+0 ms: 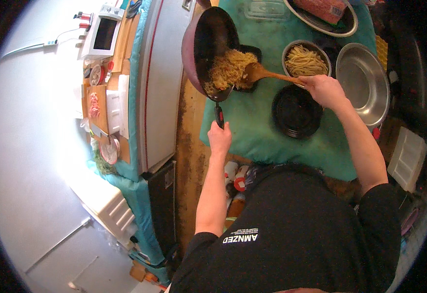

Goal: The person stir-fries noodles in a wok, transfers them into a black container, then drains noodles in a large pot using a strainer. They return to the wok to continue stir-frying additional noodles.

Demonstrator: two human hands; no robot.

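My left hand (220,137) grips the black handle (219,116) of a wok (189,55), purple outside and dark inside. The wok is held tilted on its side over a green-covered table (242,135). A mass of fried shredded food, perhaps noodles (231,67), lies at its lowered rim. My right hand (325,89) holds a wooden spatula (272,74), its blade against the food. Beneath the rim a black dish (254,52) shows partly; the wok and food hide the rest. Near my right hand sits a metal bowl of pale strips (306,60).
A stack of black plates (297,113) lies below the spatula. An empty steel basin (363,86), a basin with packaged meat (321,10) and a clear plastic container (266,9) surround the work area. Leftward, a side counter holds a cutting board (101,96) with cut meat, a knife and a microwave (105,33).
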